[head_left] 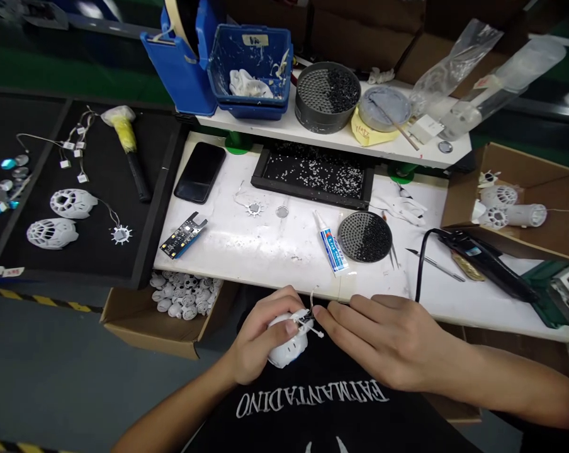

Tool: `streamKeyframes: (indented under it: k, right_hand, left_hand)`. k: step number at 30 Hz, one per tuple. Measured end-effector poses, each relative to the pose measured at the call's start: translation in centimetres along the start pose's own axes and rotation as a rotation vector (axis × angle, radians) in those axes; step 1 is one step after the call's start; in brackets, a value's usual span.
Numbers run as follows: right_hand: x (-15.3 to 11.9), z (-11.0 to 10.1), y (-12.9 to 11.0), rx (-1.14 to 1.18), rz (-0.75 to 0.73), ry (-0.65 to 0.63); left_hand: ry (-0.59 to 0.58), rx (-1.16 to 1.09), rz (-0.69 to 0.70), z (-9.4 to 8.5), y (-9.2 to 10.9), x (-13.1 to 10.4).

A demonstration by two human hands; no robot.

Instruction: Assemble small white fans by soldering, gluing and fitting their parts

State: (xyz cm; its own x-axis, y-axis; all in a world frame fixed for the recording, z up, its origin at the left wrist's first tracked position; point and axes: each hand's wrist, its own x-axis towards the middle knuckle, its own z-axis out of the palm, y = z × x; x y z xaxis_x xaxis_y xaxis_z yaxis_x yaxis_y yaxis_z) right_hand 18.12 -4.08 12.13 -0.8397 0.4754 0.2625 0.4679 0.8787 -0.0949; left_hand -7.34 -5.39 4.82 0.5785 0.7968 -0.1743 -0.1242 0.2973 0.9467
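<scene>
While gripping the white shell (288, 353) in the left hand (255, 343), below the frame's centre, seemingly slants its long axis up-right, presenting the leads (318, 333) to the right hand (383, 340) just beside; cannot tell whether pinching one with those bent fingers.

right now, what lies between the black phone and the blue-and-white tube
In the head view, a star-shaped piece, then a small round disc, lie between the phone and the tube.
</scene>
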Motion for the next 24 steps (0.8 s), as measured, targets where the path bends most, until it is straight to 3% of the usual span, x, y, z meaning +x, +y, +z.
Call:
streamKeyframes:
  k: [7,24]
  right_hand:
    - [-0.3,0.6,-1.9,-0.028,0.128,-0.037]
    - [-0.7,1.8,-3.1,0.005,0.223,-0.093]
  left_hand:
    - [0.058,0.104,0.001,0.3,-0.8,-0.2]
    - [0.165,0.133,0.040,1.0,-1.8,-0.7]
